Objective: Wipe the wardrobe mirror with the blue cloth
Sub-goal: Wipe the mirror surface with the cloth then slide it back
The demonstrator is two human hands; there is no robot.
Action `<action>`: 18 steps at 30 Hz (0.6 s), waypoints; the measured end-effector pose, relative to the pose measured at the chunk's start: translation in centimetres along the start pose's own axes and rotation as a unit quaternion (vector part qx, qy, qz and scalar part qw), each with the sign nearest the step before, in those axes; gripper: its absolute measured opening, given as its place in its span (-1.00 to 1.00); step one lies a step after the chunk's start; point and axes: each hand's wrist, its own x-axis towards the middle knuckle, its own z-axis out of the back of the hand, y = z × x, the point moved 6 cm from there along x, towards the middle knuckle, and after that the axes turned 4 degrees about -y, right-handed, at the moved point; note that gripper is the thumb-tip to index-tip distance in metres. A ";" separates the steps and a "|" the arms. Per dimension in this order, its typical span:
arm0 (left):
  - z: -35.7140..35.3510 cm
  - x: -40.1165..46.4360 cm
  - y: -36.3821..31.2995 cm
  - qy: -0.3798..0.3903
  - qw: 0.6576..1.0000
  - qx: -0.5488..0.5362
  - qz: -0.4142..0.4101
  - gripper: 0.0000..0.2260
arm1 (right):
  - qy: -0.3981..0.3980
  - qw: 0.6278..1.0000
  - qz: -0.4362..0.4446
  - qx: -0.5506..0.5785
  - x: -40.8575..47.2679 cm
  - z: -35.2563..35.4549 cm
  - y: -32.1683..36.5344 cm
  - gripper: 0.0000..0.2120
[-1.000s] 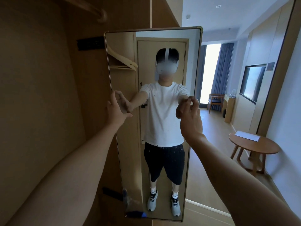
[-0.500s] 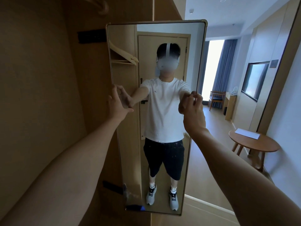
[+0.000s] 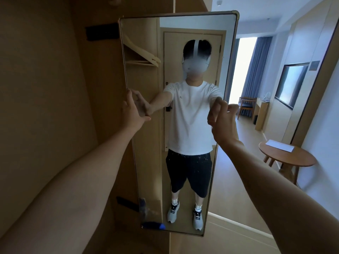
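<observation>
Gripping mirror [image 3: 183, 125] by both side edges: my left hand [image 3: 131, 110] curls round left edge, my right hand [image 3: 222, 120] clasps right edge; speckles on glass.

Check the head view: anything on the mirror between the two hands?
Only bare glass of the mirror, reflecting the person, lies between left hand and right hand. No cloth there.
</observation>
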 end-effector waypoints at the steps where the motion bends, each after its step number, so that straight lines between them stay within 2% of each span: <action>1: 0.1 0.0 0.0 0.000 1.000 -0.002 -0.002 0.12 | -0.004 1.000 -0.006 0.004 0.3 -0.1 -0.2 -0.42; 3: 0.2 -0.2 -0.2 0.001 1.000 -0.002 -0.005 0.10 | 0.001 0.999 -0.039 0.024 0.7 0.1 -0.4 -0.56; 6: 0.4 -0.3 -0.4 0.003 1.000 -0.003 -0.002 0.09 | 0.012 0.999 -0.041 0.026 0.7 -0.2 -1.1 -0.38; 10: 0.1 -0.2 -0.5 0.001 1.000 0.010 0.004 0.09 | 0.015 0.994 -0.057 0.092 0.8 -0.6 -2.1 -0.61; 18: -0.9 1.1 -0.6 0.048 0.999 -0.004 0.014 0.03 | 0.054 0.995 -0.050 0.072 0.1 0.0 -2.1 -0.58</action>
